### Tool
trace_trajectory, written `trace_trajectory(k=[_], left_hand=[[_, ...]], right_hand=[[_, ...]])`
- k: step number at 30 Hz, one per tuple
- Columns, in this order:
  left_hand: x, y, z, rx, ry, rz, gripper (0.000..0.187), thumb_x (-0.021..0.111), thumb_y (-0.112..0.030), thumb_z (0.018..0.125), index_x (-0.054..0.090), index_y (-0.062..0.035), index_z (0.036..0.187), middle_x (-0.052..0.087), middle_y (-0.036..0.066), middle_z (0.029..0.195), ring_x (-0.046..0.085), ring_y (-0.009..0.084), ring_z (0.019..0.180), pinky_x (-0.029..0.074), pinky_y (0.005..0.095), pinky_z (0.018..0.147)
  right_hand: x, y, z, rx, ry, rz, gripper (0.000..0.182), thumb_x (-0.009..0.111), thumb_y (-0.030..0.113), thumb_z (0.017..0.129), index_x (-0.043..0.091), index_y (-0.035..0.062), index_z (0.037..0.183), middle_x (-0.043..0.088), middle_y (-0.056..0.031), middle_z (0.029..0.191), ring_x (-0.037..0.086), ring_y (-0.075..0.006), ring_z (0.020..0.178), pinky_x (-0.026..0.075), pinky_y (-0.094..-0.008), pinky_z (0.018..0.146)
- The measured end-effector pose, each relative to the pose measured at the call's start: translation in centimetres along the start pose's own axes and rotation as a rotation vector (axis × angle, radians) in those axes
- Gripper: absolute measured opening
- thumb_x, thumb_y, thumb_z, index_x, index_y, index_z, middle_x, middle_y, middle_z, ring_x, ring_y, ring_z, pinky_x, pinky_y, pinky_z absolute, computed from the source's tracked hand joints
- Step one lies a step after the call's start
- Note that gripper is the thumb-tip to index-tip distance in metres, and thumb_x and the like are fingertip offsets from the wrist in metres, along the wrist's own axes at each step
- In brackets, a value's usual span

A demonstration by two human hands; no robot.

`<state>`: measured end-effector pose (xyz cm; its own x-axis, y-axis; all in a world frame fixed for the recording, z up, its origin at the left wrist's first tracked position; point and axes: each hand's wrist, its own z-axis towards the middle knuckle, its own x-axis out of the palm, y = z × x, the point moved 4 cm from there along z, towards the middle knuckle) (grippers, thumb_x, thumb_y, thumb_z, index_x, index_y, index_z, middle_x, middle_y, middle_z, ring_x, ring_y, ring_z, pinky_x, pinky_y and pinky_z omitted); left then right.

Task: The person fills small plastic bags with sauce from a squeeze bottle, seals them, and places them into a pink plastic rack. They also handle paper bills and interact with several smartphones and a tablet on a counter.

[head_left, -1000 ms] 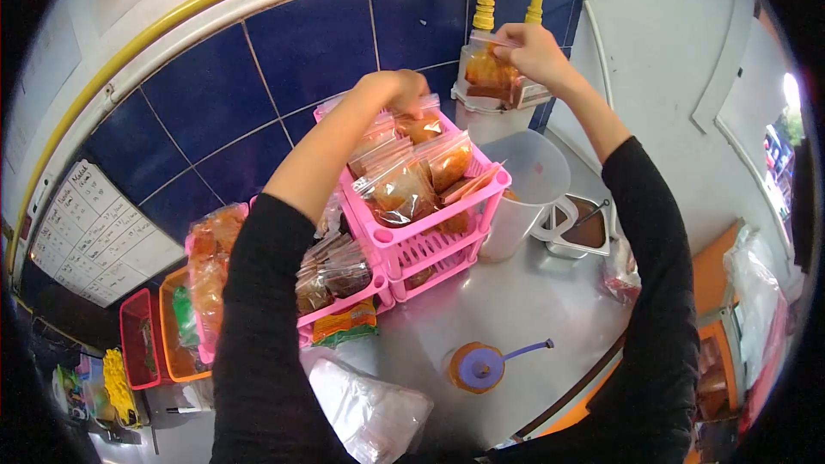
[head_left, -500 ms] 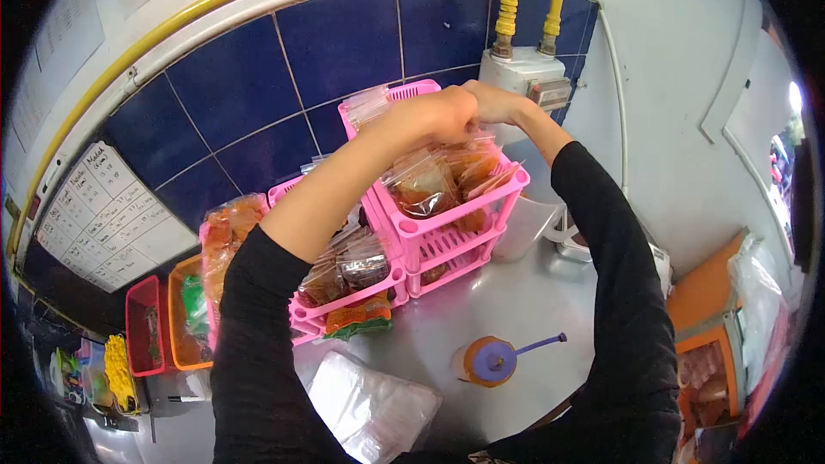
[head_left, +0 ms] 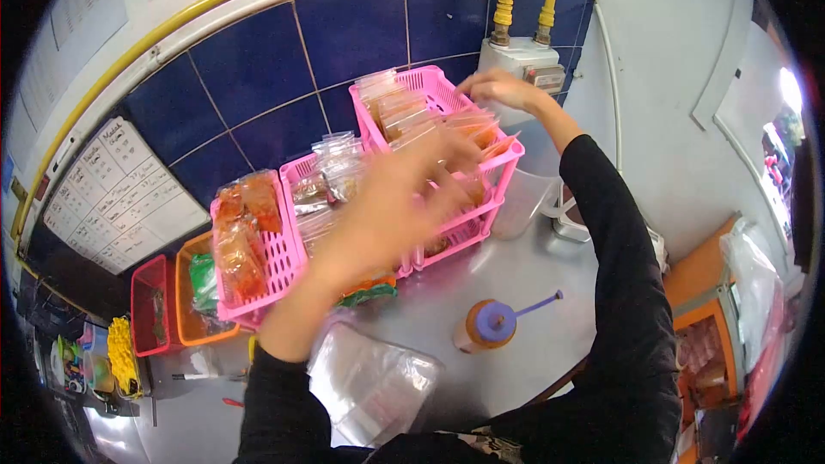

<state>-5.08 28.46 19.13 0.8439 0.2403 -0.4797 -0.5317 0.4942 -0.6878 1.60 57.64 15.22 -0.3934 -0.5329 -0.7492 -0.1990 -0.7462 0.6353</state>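
Note:
My left hand (head_left: 400, 206), blurred by motion, passes over the front of the stacked pink baskets (head_left: 455, 232) with its fingers apart and nothing visible in them. Behind it, zip-lock bags of brown and orange food (head_left: 404, 112) stand in rows in the upper basket, partly hidden. At that basket's back right rim is my right hand (head_left: 503, 88), fingers loosely bent and apart, with nothing seen in it. A lower pink basket (head_left: 296, 176) holds more bags, some dark, partly covered by my left hand. Bags of orange-red food (head_left: 243, 249) lie in the pink basket farther left.
On the metal counter stand a squeeze bottle with a purple lid (head_left: 491, 325) and a stack of clear plastic bags (head_left: 369, 387). Orange (head_left: 185, 292) and red bins (head_left: 148, 309) are at left. A clear pitcher (head_left: 520, 206) stands right of the baskets.
My hands, together above the upper basket before, have separated. The left has come down and toward me; the right stays near the back right rim. More of the bags now show.

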Motion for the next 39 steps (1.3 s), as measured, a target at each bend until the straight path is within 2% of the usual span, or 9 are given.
trace_trajectory(k=[6, 12, 15, 19, 21, 23, 27, 30, 39], left_hand=[[14.5, -10.9, -7.3, 0.208, 0.109, -0.434, 0.026, 0.066, -0.012, 0.081, 0.052, -0.0007, 0.1, 0.054, 0.012, 0.095, 0.055, 0.028, 0.093, 0.047, 0.0312, 0.076], [16.3, -15.8, -9.7, 0.292, 0.046, -0.455, 0.02, 0.064, -0.011, 0.08, 0.047, -0.0011, 0.085, 0.049, 0.012, 0.086, 0.054, 0.0268, 0.087, 0.044, 0.033, 0.071], [15.1, -19.9, -13.0, 0.389, 0.689, -1.068, 0.009, 0.057, 0.001, 0.079, 0.048, -0.0002, 0.082, 0.051, 0.012, 0.077, 0.058, 0.0229, 0.075, 0.046, 0.0338, 0.066], [15.4, -21.3, -17.7, 0.418, 0.662, -1.311, 0.011, 0.057, 0.007, 0.077, 0.048, 0.0001, 0.075, 0.057, 0.011, 0.071, 0.062, 0.0221, 0.067, 0.046, 0.0308, 0.058], [17.6, -19.6, -21.6, 0.023, 1.31, -1.617, 0.01, 0.058, 0.005, 0.08, 0.049, 0.0001, 0.078, 0.057, 0.008, 0.075, 0.064, 0.0169, 0.069, 0.049, 0.0269, 0.06], [18.0, -16.5, -23.7, 0.296, 0.959, -1.29, 0.009, 0.059, 0.003, 0.081, 0.052, -0.0007, 0.087, 0.057, 0.006, 0.078, 0.065, 0.0134, 0.07, 0.051, 0.0252, 0.063], [14.0, -1.7, -27.3, -0.424, 0.072, -0.717, 0.025, 0.055, -0.003, 0.086, 0.052, -0.0039, 0.11, 0.063, 0.008, 0.09, 0.063, 0.0136, 0.076, 0.051, 0.0296, 0.07], [11.1, 6.1, -35.0, -0.563, -0.084, 0.202, 0.045, 0.07, -0.025, 0.079, 0.051, -0.0037, 0.114, 0.056, 0.015, 0.111, 0.053, 0.0285, 0.104, 0.042, 0.0402, 0.088], [14.4, 8.1, -41.9, -0.506, -0.163, 0.595, 0.083, 0.077, -0.042, 0.065, 0.042, 0.0017, 0.126, 0.048, 0.017, 0.123, 0.045, 0.0332, 0.11, 0.032, 0.0441, 0.093]], right_hand=[[-7.9, -0.1, -5.1, 0.06, -0.614, -0.566, 0.025, 0.061, 0.019, 0.081, 0.067, 0.0029, 0.099, 0.069, -0.0148, 0.09, 0.068, -0.0265, 0.083, 0.052, -0.0359, 0.076], [-12.1, 3.3, -17.0, 0.496, -0.575, -1.059, 0.022, 0.051, 0.018, 0.079, 0.065, 0.0071, 0.092, 0.066, -0.0182, 0.091, 0.063, -0.0361, 0.09, 0.05, -0.0445, 0.077], [-14.9, 0.8, -22.8, 0.528, -0.654, -1.088, 0.025, 0.05, 0.019, 0.08, 0.067, 0.0099, 0.095, 0.066, -0.0167, 0.093, 0.063, -0.0366, 0.089, 0.05, -0.0459, 0.078], [-17.5, -1.2, -27.3, 0.524, -1.078, -0.436, 0.03, 0.047, 0.025, 0.087, 0.067, 0.0048, 0.098, 0.069, -0.013, 0.092, 0.066, -0.0261, 0.086, 0.051, -0.038, 0.076], [-16.3, 2.8, -27.1, 0.254, -1.281, 0.055, 0.035, 0.044, 0.025, 0.092, 0.065, -0.0012, 0.099, 0.068, -0.0127, 0.091, 0.065, -0.021, 0.085, 0.051, -0.0325, 0.077], [-12.8, 9.9, -27.2, -0.135, -1.312, 0.145, 0.034, 0.037, 0.016, 0.096, 0.059, -0.0071, 0.106, 0.067, -0.0158, 0.09, 0.065, -0.0228, 0.085, 0.05, -0.033, 0.079], [5.7, 21.0, -29.6, -0.253, -1.128, 0.18, 0.036, 0.034, 0.016, 0.099, 0.056, -0.011, 0.103, 0.064, -0.0163, 0.089, 0.061, -0.0263, 0.081, 0.047, -0.038, 0.086], [22.3, 21.8, -28.7, -0.022, -0.385, -0.034, 0.021, 0.052, -0.001, 0.08, 0.062, 0.0011, 0.099, 0.066, -0.0123, 0.085, 0.063, -0.0235, 0.082, 0.048, -0.0357, 0.076], [44.8, 9.0, -29.5, 0.35, -0.21, 0.324, 0.018, 0.067, 0.003, 0.071, 0.063, 0.0017, 0.089, 0.064, -0.0136, 0.076, 0.062, -0.0204, 0.063, 0.049, -0.0317, 0.059]])
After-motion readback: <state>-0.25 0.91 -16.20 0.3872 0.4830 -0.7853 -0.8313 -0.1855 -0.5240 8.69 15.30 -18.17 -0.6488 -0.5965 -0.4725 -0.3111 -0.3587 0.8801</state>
